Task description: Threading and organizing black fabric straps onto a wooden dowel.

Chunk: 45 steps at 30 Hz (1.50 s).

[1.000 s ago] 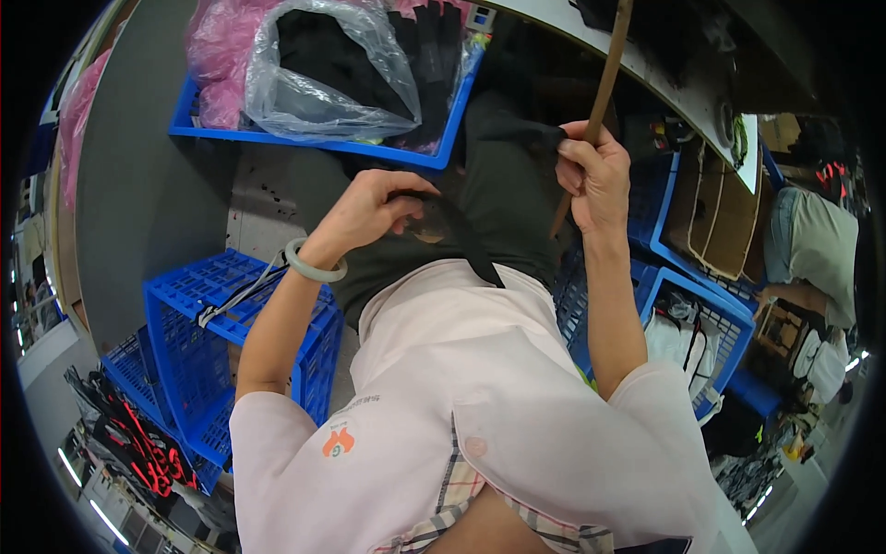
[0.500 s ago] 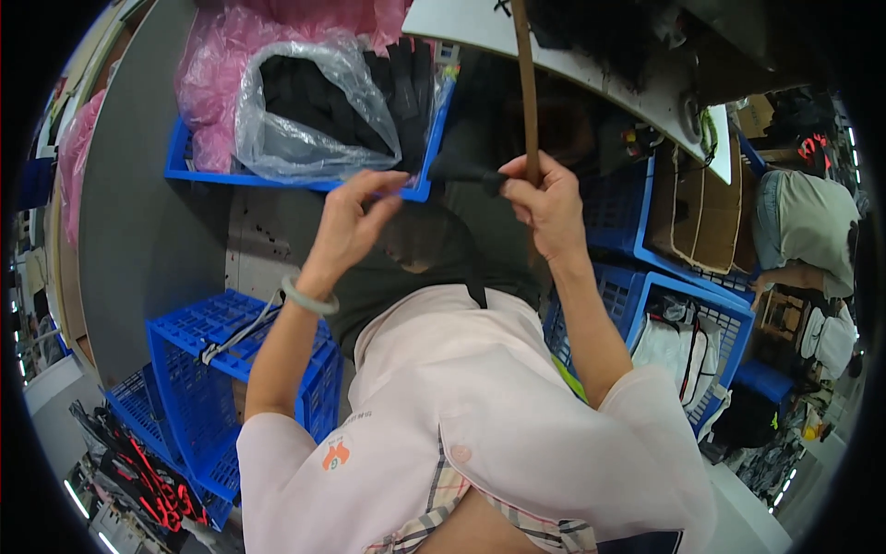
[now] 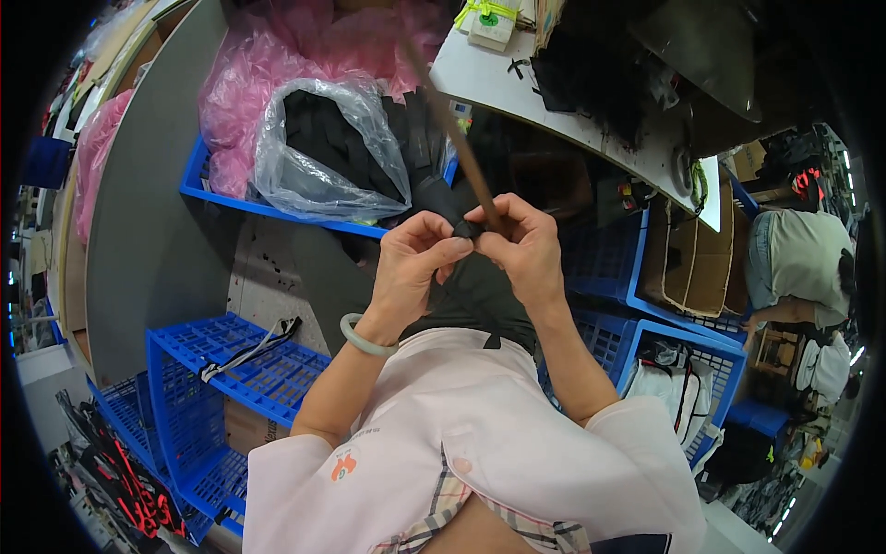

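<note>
In front of my chest, my left hand (image 3: 411, 263) and my right hand (image 3: 526, 251) meet, fingertips pinched on the near end of a black fabric strap (image 3: 434, 196). The strap's far end reaches toward the plastic bag. A long thin brown stick (image 3: 472, 171) also passes through my right hand, leaning up and to the left. Just beyond my hands stands a blue crate (image 3: 286, 213) holding a clear plastic bag (image 3: 318, 196) of black straps (image 3: 323, 138).
Pink plastic film (image 3: 242, 88) fills the crate's left side. A grey panel (image 3: 148, 212) rises at left, above a blue crate on its side (image 3: 231, 355). A white tabletop (image 3: 554, 106) juts in at upper right. More crates (image 3: 734, 369) and another person (image 3: 798, 263) are at right.
My left hand has come right and taken hold of the strap's end beside my right hand. Both hands sit lower and closer together. The stick now tilts to the left.
</note>
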Each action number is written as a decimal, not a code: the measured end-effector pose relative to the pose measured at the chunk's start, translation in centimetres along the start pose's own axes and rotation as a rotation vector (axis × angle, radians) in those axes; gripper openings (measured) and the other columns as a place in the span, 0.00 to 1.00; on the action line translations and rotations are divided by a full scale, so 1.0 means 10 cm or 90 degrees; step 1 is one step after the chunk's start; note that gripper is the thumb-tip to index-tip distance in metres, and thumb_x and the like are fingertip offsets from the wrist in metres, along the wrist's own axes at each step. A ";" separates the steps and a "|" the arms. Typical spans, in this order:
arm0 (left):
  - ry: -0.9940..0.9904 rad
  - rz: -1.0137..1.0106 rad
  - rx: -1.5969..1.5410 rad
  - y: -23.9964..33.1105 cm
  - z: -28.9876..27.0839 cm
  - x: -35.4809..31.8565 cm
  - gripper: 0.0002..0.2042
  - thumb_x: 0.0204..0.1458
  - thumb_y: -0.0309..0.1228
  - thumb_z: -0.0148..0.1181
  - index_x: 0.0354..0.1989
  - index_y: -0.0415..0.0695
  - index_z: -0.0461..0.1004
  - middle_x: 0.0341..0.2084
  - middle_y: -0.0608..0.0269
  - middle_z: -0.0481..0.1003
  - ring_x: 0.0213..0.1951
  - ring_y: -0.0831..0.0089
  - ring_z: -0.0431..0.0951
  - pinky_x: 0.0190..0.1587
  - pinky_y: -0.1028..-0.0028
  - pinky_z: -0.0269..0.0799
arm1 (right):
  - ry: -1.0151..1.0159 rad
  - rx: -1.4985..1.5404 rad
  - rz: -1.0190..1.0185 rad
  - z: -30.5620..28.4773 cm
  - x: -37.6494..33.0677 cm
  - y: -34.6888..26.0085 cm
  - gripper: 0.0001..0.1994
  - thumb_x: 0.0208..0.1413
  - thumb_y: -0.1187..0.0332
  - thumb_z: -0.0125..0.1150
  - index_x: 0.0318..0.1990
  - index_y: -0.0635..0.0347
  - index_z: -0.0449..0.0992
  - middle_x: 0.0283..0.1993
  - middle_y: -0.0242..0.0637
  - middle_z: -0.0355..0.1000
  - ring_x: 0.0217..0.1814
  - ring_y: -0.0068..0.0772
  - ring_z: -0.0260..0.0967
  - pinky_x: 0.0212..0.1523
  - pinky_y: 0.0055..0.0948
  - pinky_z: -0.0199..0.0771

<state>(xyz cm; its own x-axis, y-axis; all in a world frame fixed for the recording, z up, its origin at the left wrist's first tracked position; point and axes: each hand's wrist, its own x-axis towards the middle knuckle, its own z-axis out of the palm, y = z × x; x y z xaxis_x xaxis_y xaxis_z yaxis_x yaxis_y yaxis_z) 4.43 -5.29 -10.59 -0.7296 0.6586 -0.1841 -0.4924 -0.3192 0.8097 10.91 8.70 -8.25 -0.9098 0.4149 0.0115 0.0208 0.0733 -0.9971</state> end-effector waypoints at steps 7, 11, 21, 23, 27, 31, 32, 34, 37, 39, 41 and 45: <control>0.076 0.040 0.067 -0.04 -0.02 -0.02 0.05 0.52 0.27 0.58 0.29 0.40 0.71 0.19 0.69 0.71 0.19 0.86 0.67 0.21 0.86 0.60 | 0.066 0.039 0.028 0.17 0.04 0.18 0.08 0.43 0.82 0.55 0.33 0.62 0.75 0.21 0.24 0.67 0.18 0.10 0.57 0.18 0.13 0.52; 0.097 0.077 0.155 0.02 -0.01 0.02 0.06 0.54 0.29 0.57 0.28 0.41 0.70 0.18 0.71 0.69 0.19 0.87 0.66 0.21 0.87 0.58 | 0.092 -0.080 -0.054 0.26 0.08 0.13 0.11 0.43 0.81 0.56 0.37 0.63 0.73 0.24 0.28 0.68 0.20 0.13 0.58 0.21 0.15 0.58; 0.092 0.000 0.168 0.11 -0.15 0.15 0.09 0.54 0.32 0.57 0.26 0.42 0.68 0.17 0.72 0.67 0.18 0.87 0.63 0.19 0.87 0.56 | 0.054 -0.120 -0.091 0.31 0.24 0.20 0.18 0.41 0.82 0.56 0.44 0.66 0.70 0.32 0.42 0.74 0.26 0.27 0.73 0.27 0.25 0.72; 0.101 0.009 0.189 0.16 -0.16 0.18 0.09 0.55 0.32 0.57 0.26 0.42 0.68 0.17 0.72 0.66 0.18 0.87 0.63 0.19 0.87 0.56 | 0.050 -0.013 -0.124 0.32 0.30 0.26 0.18 0.41 0.83 0.56 0.44 0.66 0.68 0.31 0.41 0.74 0.19 0.24 0.69 0.21 0.22 0.67; 0.077 0.066 0.242 0.20 -0.24 0.19 0.09 0.56 0.31 0.55 0.27 0.41 0.67 0.17 0.72 0.66 0.18 0.87 0.64 0.19 0.86 0.57 | -0.017 0.368 0.210 0.25 0.35 0.19 0.18 0.41 0.84 0.56 0.44 0.64 0.67 0.29 0.38 0.72 0.14 0.19 0.61 0.15 0.18 0.58; 0.066 0.073 0.199 0.24 -0.31 0.19 0.09 0.56 0.32 0.54 0.27 0.41 0.67 0.17 0.72 0.66 0.18 0.86 0.65 0.19 0.86 0.58 | 0.031 0.645 0.359 0.33 0.38 0.23 0.16 0.42 0.85 0.59 0.40 0.60 0.67 0.25 0.31 0.67 0.11 0.14 0.50 0.11 0.17 0.47; 0.059 0.052 0.162 0.27 -0.33 0.18 0.09 0.57 0.32 0.54 0.27 0.41 0.67 0.17 0.72 0.66 0.18 0.86 0.65 0.19 0.86 0.58 | -0.089 0.693 0.357 0.31 0.38 0.25 0.15 0.42 0.84 0.59 0.38 0.59 0.68 0.24 0.30 0.65 0.10 0.13 0.49 0.11 0.16 0.45; 0.036 0.026 0.142 0.35 -0.36 0.16 0.08 0.57 0.31 0.52 0.28 0.42 0.67 0.18 0.71 0.67 0.18 0.85 0.66 0.19 0.85 0.59 | -0.255 0.686 0.355 0.28 0.41 0.27 0.12 0.41 0.82 0.61 0.35 0.59 0.70 0.21 0.26 0.62 0.09 0.12 0.47 0.10 0.15 0.43; 0.030 0.056 0.125 0.40 -0.38 0.19 0.07 0.57 0.31 0.53 0.29 0.41 0.68 0.19 0.70 0.68 0.20 0.84 0.68 0.22 0.84 0.61 | -0.292 0.569 0.292 0.27 0.54 0.07 0.12 0.44 0.78 0.63 0.38 0.61 0.72 0.23 0.26 0.64 0.12 0.10 0.50 0.11 0.13 0.45; 0.021 0.101 0.079 0.33 -0.42 0.21 0.06 0.57 0.30 0.53 0.31 0.41 0.68 0.22 0.69 0.69 0.23 0.83 0.69 0.26 0.83 0.63 | -0.291 0.502 0.261 0.26 0.64 -0.04 0.15 0.44 0.78 0.65 0.41 0.66 0.73 0.24 0.27 0.68 0.15 0.09 0.55 0.13 0.12 0.48; 0.033 0.100 0.093 0.23 -0.47 0.21 0.06 0.57 0.29 0.53 0.33 0.40 0.68 0.24 0.68 0.70 0.25 0.82 0.69 0.29 0.82 0.65 | -0.168 0.317 0.238 0.33 0.69 -0.06 0.19 0.42 0.78 0.66 0.45 0.67 0.72 0.22 0.25 0.65 0.13 0.08 0.53 0.13 0.09 0.46; 0.057 0.126 0.122 0.15 -0.58 0.26 0.06 0.58 0.29 0.52 0.34 0.39 0.67 0.25 0.68 0.70 0.26 0.81 0.70 0.29 0.81 0.66 | -0.223 0.426 0.283 0.34 0.63 0.08 0.17 0.41 0.79 0.66 0.43 0.68 0.74 0.21 0.26 0.66 0.13 0.08 0.54 0.12 0.09 0.46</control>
<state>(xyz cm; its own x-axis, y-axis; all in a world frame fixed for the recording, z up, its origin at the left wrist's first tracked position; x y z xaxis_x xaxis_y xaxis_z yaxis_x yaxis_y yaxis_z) -0.95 -7.97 -13.07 -0.8461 0.5303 -0.0532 -0.2431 -0.2952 0.9240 3.77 8.25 -9.24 -0.9525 -0.0322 -0.3029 0.2563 -0.6224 -0.7396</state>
